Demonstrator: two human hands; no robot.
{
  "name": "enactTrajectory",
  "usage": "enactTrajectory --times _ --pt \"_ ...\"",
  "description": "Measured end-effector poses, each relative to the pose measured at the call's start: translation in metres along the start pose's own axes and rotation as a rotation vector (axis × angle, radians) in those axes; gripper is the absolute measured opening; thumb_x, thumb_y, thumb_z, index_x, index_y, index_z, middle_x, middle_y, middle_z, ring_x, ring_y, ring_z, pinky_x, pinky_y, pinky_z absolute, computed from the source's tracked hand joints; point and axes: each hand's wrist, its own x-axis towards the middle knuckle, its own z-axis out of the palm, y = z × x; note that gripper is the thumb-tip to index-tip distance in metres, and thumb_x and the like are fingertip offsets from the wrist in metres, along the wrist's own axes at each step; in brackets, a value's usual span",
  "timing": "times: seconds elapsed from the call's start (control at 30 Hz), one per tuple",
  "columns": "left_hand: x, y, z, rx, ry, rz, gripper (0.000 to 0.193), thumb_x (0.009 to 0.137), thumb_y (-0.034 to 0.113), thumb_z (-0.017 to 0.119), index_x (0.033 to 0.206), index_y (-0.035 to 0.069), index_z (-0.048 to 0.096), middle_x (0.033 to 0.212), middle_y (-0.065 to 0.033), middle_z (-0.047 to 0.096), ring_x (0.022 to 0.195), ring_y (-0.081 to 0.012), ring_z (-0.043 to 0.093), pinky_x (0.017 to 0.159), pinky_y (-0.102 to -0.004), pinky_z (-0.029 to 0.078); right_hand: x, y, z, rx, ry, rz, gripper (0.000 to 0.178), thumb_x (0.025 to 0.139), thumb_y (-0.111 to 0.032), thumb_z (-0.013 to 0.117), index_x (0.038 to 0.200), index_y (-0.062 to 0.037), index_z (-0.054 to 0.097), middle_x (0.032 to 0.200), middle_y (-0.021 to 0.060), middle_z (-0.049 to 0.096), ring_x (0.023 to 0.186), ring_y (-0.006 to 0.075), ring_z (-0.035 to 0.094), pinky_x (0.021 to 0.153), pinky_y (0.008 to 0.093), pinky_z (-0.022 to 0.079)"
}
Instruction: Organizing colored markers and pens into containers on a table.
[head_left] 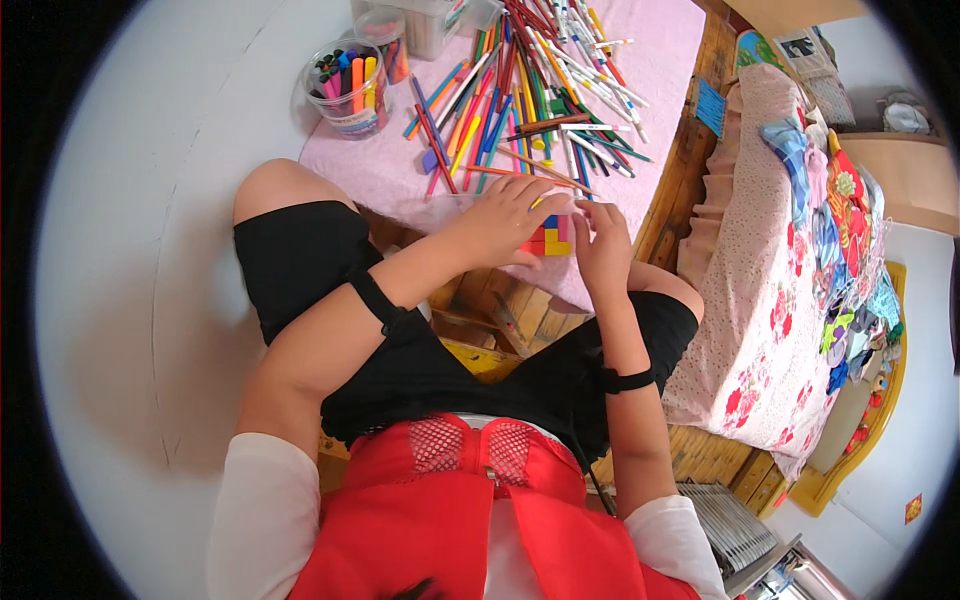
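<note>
At the near edge of the pink-covered table, a small flat cluster of coloured blocks (553, 241) in red, yellow, blue and pink lies between my hands. My left hand (500, 222) reaches over its left and far side, fingers stretched and thumb apart near the red part. On the right, my right hand (605, 250) has its fingers bent together at the far right corner of the cluster. Whatever sits between those fingertips is too small to make out. Part of the cluster is hidden under my left fingers.
Many loose coloured pencils and markers (520, 95) spread beyond my hands. A clear tub of markers (350, 90) stands at the far left, near a clear plastic box (432, 28). To the right is a bed with a floral cover (745, 330), clothes piled on it.
</note>
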Motion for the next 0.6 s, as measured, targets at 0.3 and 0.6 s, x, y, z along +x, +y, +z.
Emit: enactTrajectory --times 0.3,0.6 --pt "-0.012 -0.072 -0.068 -0.039 0.277 -0.607 0.015 0.085 0.013 0.068 0.098 0.006 0.063 0.098 -0.0147 0.063 0.094 -0.0348 0.062 0.082 -0.0437 0.050 0.013 -0.009 0.005 0.061 0.086 -0.072 0.021 0.083 -0.005 0.069 0.104 -0.0052 0.066 0.102 0.0166 0.060 0.096 0.0362 0.060 0.083 0.0429 0.049" --pt "-0.018 -0.107 -0.037 0.011 -0.091 -0.735 0.019 0.080 0.005 0.064 0.097 0.007 0.056 0.093 -0.0187 0.059 0.089 -0.0383 0.061 0.080 -0.0441 0.049 0.065 -0.038 -0.004 0.132 0.032 -0.194 0.010 0.090 -0.008 0.063 0.099 -0.0039 0.066 0.083 0.0114 0.062 0.075 0.0282 0.063 0.067 0.0385 0.050"
